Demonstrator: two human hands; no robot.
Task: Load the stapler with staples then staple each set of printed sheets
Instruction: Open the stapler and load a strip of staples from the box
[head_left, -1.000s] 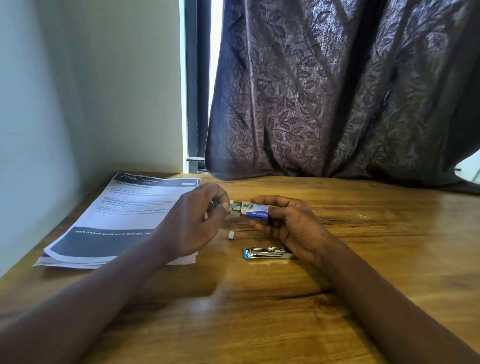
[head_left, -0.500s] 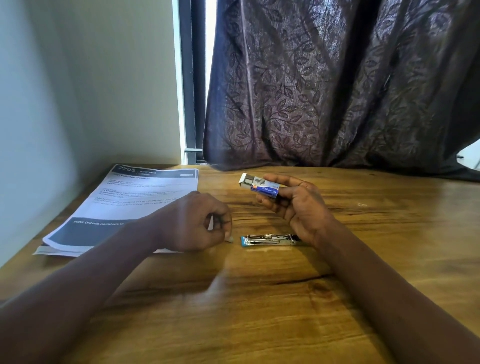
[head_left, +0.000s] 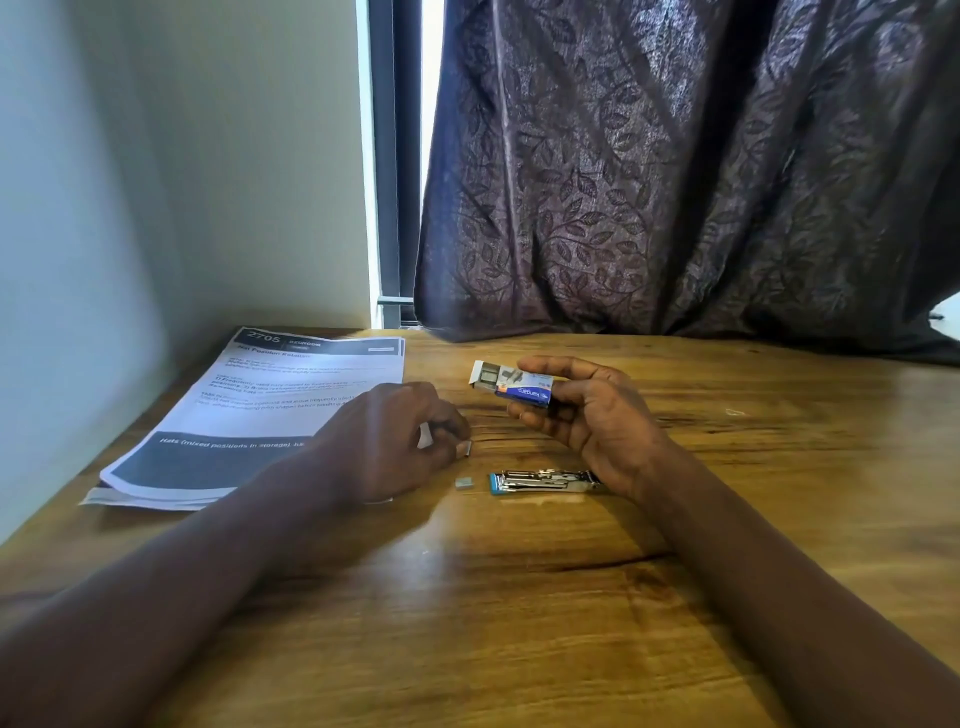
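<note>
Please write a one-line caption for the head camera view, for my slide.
Right hand holds the open staple box; left hand pinches a staple strip; the stapler lies on the table.

Table (head_left: 519, 649): brown wood, dark grain streaks, glossy.
Curtain (head_left: 675, 171): dark purple-brown, leaf pattern; hangs behind far edge, hem resting on far right corner.
Window frame (head_left: 397, 156): dark upright, daylight strip beside it, above far edge.
Wall (head_left: 182, 156): pale, plain; along left edge.

Wooden table (head_left: 519, 597) against a pale wall (head_left: 208, 182). Dark leaf-patterned curtain (head_left: 675, 182) hangs behind. Daylight enters a narrow gap beside what appears to be a window frame (head_left: 397, 156)
</note>
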